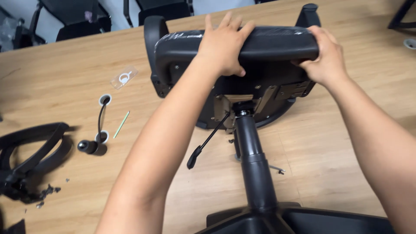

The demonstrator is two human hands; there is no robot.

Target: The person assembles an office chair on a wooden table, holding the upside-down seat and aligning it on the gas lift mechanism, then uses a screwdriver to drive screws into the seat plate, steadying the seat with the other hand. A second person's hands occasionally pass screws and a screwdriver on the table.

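Observation:
A black office chair lies tipped on a wooden table (60, 78), its seat (268, 41) on edge and its underside facing me. My left hand (223, 43) is laid over the seat's upper edge, fingers spread across it. My right hand (327, 54) grips the same edge further right, thumb underneath. The black gas-lift column (255, 167) runs from the metal mechanism plate (260, 97) toward me and meets the star base (303, 219) at the bottom. A thin adjustment lever (203, 145) with a black knob sticks out to the left of the column.
On the table's left lie a curved black plastic frame part (32, 149), a black lever with a knob (93, 141), a small clear plastic bag (124, 77), a pale green stick (121, 125) and black crumbs. A small hex key (277, 169) rests by the column. Black chairs stand beyond the table.

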